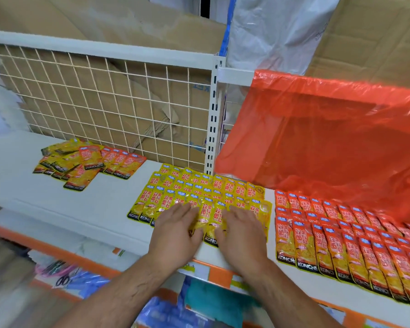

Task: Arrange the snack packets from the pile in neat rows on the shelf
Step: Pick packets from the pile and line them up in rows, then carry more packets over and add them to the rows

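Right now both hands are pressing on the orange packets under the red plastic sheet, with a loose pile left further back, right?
Not quite. The head view shows the left hand and right hand on the yellow packets; the orange packets lie untouched. The loose pile is indeed further back.

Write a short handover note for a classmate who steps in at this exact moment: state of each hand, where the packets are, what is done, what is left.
Left hand and right hand: both flat and open on the front row of the yellow packets, no grip on any.
Done: yellow packets in overlapping rows mid-shelf; orange packets in rows to the right, partly under an orange plastic sheet.
Left: the loose pile at the back left of the shelf is unsorted; the front yellow row needs straightening.
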A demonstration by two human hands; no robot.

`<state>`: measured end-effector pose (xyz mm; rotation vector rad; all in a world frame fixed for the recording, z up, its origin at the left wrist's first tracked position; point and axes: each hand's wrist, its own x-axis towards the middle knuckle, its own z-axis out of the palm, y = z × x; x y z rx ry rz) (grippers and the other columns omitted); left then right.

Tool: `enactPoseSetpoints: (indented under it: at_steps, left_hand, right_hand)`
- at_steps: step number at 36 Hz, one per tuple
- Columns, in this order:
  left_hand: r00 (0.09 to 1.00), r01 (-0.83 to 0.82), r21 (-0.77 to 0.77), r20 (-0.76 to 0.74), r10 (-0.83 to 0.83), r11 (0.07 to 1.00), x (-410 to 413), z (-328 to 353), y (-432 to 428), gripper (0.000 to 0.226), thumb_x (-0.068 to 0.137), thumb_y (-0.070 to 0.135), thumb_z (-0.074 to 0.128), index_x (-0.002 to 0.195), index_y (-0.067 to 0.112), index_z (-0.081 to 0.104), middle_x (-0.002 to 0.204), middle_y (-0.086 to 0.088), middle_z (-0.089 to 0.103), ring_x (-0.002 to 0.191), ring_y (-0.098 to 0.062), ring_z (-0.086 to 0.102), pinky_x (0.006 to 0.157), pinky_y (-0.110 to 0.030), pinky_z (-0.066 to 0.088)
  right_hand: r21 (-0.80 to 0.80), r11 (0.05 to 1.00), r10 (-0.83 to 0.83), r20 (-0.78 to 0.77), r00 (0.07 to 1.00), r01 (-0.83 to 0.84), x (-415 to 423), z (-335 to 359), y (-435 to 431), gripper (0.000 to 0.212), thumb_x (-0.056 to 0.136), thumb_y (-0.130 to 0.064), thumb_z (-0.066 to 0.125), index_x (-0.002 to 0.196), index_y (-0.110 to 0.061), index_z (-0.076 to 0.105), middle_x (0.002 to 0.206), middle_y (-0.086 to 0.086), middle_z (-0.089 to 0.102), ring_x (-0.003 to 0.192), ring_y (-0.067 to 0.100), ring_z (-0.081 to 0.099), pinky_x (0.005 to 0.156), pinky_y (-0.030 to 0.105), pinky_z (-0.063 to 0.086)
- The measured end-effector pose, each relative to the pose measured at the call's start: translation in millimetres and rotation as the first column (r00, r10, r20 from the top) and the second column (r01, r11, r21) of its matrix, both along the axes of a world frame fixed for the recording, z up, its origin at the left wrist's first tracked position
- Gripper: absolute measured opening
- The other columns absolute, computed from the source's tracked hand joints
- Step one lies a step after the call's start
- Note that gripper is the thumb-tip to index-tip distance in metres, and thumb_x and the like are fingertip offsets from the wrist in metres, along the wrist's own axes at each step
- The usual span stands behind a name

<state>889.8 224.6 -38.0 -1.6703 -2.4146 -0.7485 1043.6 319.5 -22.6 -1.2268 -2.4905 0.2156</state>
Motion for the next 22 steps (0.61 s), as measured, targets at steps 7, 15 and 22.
enactPoseSetpoints:
  at_steps: [7, 15, 22]
  left_hand:
    - [0.992, -0.128, -0.026, -0.007, 0.128, 0.991, -16, 3, -45, 0.056, 0.082, 0.051, 0.049, 0.126, 0.02, 0.066, 0.127, -0.006, 0.065, 0.12, -0.032, 0.058, 0.101, -0.047, 0.046]
    - [0.965, -0.249, -0.079, 0.059, 0.254, 0.965, -60, 5, -99, 0.061, 0.084, 0.053, 0.043, 0.133, 0.021, 0.06, 0.136, -0.005, 0.059, 0.125, -0.031, 0.054, 0.103, -0.049, 0.044]
    - [0.949, -0.279, -0.098, 0.126, 0.29, 0.955, -134, 7, -149, 0.073, 0.083, 0.061, 0.027, 0.143, 0.025, 0.049, 0.15, -0.001, 0.045, 0.14, -0.026, 0.038, 0.116, -0.046, 0.028]
  right_hand:
    - [-0.022, 0.979, 0.202, 0.026, 0.979, -0.202, -22, -7, -24, 0.064, 0.078, -0.051, 0.057, 0.135, -0.022, 0.06, 0.144, 0.007, 0.053, 0.133, 0.034, 0.047, 0.11, 0.046, 0.039]
    - [-0.108, 0.929, 0.361, 0.066, 0.93, -0.353, -78, 0, -67, 0.065, 0.086, -0.051, 0.052, 0.145, -0.023, 0.048, 0.155, 0.005, 0.038, 0.144, 0.029, 0.031, 0.119, 0.04, 0.022]
    - [-0.086, 0.918, 0.395, 0.086, 0.915, -0.388, -160, 11, -112, 0.064, 0.085, -0.051, 0.05, 0.141, -0.021, 0.052, 0.151, 0.007, 0.043, 0.14, 0.029, 0.036, 0.118, 0.036, 0.021]
